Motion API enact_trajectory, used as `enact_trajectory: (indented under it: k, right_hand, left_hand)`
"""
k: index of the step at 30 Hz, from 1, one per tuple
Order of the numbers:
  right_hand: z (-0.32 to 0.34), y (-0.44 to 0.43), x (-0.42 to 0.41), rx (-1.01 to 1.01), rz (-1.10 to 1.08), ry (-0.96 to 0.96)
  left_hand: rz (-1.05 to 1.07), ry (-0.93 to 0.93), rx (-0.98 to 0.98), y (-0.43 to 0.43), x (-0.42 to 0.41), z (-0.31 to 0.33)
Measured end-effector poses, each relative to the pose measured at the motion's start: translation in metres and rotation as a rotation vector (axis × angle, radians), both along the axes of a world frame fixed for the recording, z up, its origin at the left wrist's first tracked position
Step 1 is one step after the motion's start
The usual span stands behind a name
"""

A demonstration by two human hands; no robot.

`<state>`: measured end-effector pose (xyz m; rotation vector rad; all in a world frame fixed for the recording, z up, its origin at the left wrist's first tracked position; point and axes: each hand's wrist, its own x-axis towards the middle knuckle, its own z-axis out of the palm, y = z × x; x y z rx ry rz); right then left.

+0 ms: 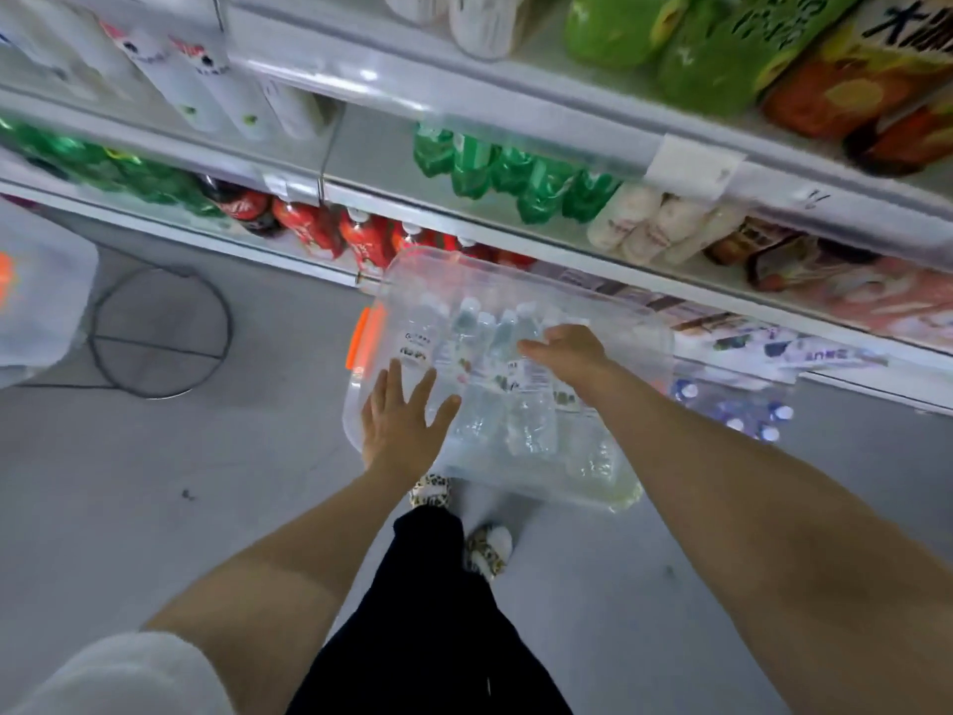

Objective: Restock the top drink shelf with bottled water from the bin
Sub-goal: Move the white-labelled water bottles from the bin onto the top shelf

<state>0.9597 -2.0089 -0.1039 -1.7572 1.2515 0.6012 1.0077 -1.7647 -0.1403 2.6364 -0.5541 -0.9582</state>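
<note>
A shop: tiered shelves (515, 141) stocked with bottled drinks (515, 178).

Cola bottle (242, 209) label reads, perhaps, Coca-Cola.

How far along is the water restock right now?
Done: nothing I can confirm in view. In hand: left hand spread over the bin, right hand on the water bottles, none lifted. Left: the bin holds many bottles to shelve.

One wide camera rides on my head, looking steeply down and forward. My left hand (399, 418), right hand (570, 350) and the bin (611, 482) sit close at mid-frame, the shelves (515, 144) slanting across the top, floor (154, 482) below.
</note>
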Motion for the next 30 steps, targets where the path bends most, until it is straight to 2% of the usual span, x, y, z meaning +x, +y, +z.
enact_trajectory:
  k: [8,12,15,21,25,30]
  right_hand:
    - [-0.024,-0.004,0.033,-0.085,0.006,0.166]
    - [-0.032,0.004,0.041,-0.174,0.122,0.292]
    - [-0.036,0.005,0.041,-0.194,0.105,0.303]
    - [-0.022,-0.007,0.011,0.088,-0.202,0.026]
    - [-0.01,-0.007,-0.021,0.145,-0.296,-0.125]
    - [0.019,0.005,-0.056,0.094,-0.34,-0.372]
  left_hand:
    - [-0.047,-0.034,0.099,-0.005,-0.003,0.001]
    - [-0.052,-0.036,0.124,-0.005,-0.003,0.0]
    - [-0.051,-0.047,0.12,-0.005,-0.002,-0.002]
    - [-0.026,-0.071,0.095,-0.004,-0.003,-0.004]
    - [0.003,-0.021,0.072,-0.004,0.001,-0.004]
    - [0.117,0.108,-0.035,-0.001,0.006,0.014]
